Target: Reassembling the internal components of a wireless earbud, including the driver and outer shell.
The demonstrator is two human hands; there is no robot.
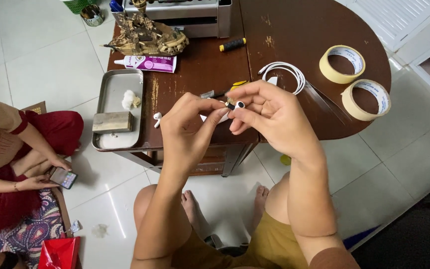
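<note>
Tape rolls: two lying on the table, one (pixel 343 64) beside the other (pixel 367 99)
Earbuds: two showing, one (pixel 237 105) sitting between the fingers, one (pixel 157 118) lying by the tray
Metal trays: one (pixel 106 142)
Glue tubes: one (pixel 147 63)
Coiled white cables: one (pixel 284 73)
Ship models: one (pixel 145 35)
Phones: one (pixel 63 177)

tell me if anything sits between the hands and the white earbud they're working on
Nothing visible does. Both the left hand and the right hand already pinch the white earbud between their fingers, above the dark wooden table.
</note>
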